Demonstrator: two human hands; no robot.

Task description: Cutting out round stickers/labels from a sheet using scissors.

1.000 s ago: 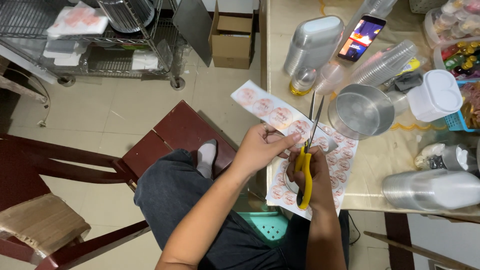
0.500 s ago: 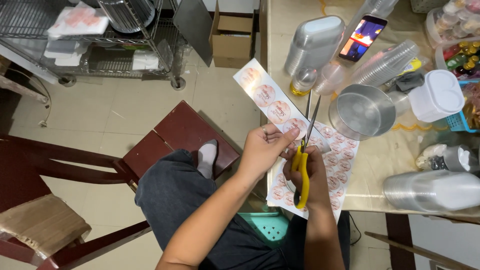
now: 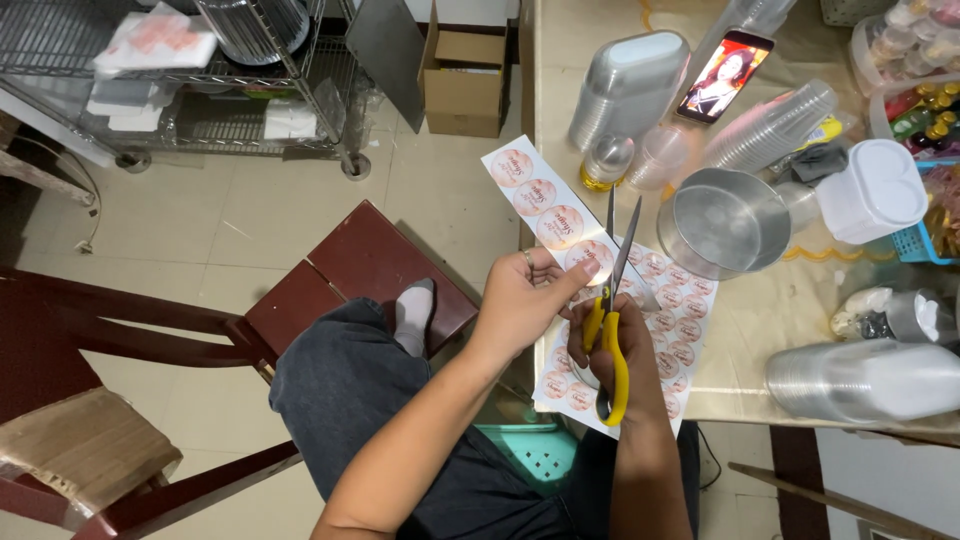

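Observation:
My left hand point(image 3: 522, 300) pinches a narrow strip of round pink stickers point(image 3: 545, 200) that sticks out up and to the left, past the table edge. My right hand point(image 3: 612, 350) grips yellow-handled scissors point(image 3: 612, 300), blades apart and pointing up, just right of the strip. Under both hands lies a larger sheet of the same stickers point(image 3: 670, 330) at the table's near edge.
A metal bowl point(image 3: 725, 222), stacked clear plastic cups point(image 3: 770, 125), a lit phone point(image 3: 725, 75), a white tub point(image 3: 878, 190) and clear lids point(image 3: 865, 380) crowd the table point(image 3: 790, 310). On the floor: a cardboard box point(image 3: 465, 75), wire rack point(image 3: 200, 90), dark red wooden chair point(image 3: 350, 280).
The strip in my left hand has swung from lying across to pointing up-left. The scissors have shifted a little and their blades are wider apart.

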